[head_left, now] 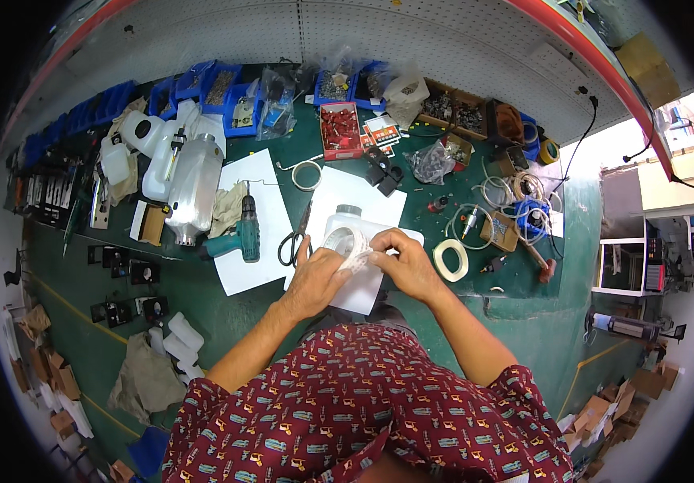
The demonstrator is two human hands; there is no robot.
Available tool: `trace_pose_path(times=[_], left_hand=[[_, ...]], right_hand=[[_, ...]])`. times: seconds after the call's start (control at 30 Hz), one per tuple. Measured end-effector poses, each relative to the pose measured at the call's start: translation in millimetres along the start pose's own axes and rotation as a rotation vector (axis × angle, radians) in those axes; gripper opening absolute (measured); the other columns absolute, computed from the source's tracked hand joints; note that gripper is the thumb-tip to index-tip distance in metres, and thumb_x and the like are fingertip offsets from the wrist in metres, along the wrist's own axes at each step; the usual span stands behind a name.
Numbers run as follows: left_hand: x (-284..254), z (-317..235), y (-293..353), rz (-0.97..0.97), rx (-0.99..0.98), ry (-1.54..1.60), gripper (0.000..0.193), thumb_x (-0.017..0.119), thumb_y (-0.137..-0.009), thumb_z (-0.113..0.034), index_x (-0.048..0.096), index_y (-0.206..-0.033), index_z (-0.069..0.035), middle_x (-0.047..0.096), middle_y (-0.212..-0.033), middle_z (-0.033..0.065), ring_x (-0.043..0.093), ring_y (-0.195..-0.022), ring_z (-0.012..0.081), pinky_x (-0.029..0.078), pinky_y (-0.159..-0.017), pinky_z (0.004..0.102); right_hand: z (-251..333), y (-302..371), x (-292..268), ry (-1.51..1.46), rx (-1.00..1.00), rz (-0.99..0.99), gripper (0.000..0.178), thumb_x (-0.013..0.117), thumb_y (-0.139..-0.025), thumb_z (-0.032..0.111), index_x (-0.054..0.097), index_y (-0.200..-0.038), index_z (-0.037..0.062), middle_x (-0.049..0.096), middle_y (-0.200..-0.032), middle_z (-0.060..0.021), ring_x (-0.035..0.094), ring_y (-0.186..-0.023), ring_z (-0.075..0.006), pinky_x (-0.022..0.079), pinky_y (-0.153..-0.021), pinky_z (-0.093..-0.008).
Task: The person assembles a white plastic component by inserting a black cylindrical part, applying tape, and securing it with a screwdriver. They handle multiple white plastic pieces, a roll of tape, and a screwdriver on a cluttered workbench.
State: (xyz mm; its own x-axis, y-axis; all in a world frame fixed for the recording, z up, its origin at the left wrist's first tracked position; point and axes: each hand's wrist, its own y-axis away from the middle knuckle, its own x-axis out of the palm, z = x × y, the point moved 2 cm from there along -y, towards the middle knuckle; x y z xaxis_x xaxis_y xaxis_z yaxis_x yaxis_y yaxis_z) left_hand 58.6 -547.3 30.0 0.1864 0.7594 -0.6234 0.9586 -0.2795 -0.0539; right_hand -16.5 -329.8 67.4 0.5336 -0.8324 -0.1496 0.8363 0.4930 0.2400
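Roll [356, 259] clamped in left grip [315, 278]; right grip [408, 262], cannot tell; container [372, 224] partly hidden.

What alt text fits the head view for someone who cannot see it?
A person's left hand holds a white roll over a bottle, the right hand at the roll's edge. Scissors and a drill lie to the left, a cream roll to the right, blue bins at the back of the green workbench.
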Motion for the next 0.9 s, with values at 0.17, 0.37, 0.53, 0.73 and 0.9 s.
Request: trace_pose_path(times=[0.17,0.37,0.53,0.73,0.9], left_hand=[[-3,-5,-5,0.005,-0.076,-0.022,0.028,0.058,-0.106,-0.029,0.07,-0.108,-0.005,0.066,-0.086,0.0141,0.066,-0.099,0.0326,0.027,-0.118,0.0609],[6,-5,-1,-0.053,-0.033,-0.021,0.028,0.06,-0.105,-0.031,0.071,-0.106,-0.004,0.067,-0.086,0.0145,0.066,-0.098,0.0329,0.032,-0.113,0.0555],[2,-4,7,0.005,-0.072,-0.058,0.029,0.061,-0.106,-0.031,0.074,-0.105,-0.006,0.065,-0.084,0.0134,0.063,-0.091,0.0318,0.038,-0.102,0.0474],[-1,1,14,-0.02,-0.08,-0.154,0.029,0.063,-0.103,-0.033,0.072,-0.104,-0.005,0.066,-0.082,0.0142,0.064,-0.088,0.0323,0.038,-0.096,0.0459],[-4,9,14,-0.295,-0.136,0.132,0.027,0.061,-0.105,-0.029,0.069,-0.099,-0.003,0.064,-0.08,0.0151,0.063,-0.087,0.034,0.041,-0.091,0.0482]], right_hand=[[-1,22,6,-0.11,0.049,0.012,0.021,0.074,-0.097,0.011,0.063,-0.111,-0.0005,0.066,-0.098,-0.0014,0.057,-0.082,-0.0064,0.049,-0.073,-0.0226],[3,24,18,-0.065,-0.031,-0.166,0.031,0.079,-0.091,0.008,0.064,-0.117,0.0006,0.067,-0.086,-0.002,0.057,-0.074,-0.0067,0.049,-0.066,-0.0236],[6,30,11,0.187,-0.13,-0.203,0.02,0.081,-0.088,0.007,0.072,-0.105,-0.0003,0.067,-0.082,-0.006,0.058,-0.068,-0.0107,0.049,-0.063,-0.0281],[10,38,19,0.29,-0.209,-0.234,0.014,0.081,-0.088,0.008,0.074,-0.098,-0.0001,0.065,-0.079,-0.0095,0.058,-0.065,-0.0136,0.047,-0.061,-0.029],[-23,40,25,0.011,-0.103,-0.477,0.009,0.077,-0.092,0.006,0.073,-0.095,-0.0006,0.064,-0.076,0.0015,0.054,-0.064,-0.0065,0.044,-0.058,-0.0242]])
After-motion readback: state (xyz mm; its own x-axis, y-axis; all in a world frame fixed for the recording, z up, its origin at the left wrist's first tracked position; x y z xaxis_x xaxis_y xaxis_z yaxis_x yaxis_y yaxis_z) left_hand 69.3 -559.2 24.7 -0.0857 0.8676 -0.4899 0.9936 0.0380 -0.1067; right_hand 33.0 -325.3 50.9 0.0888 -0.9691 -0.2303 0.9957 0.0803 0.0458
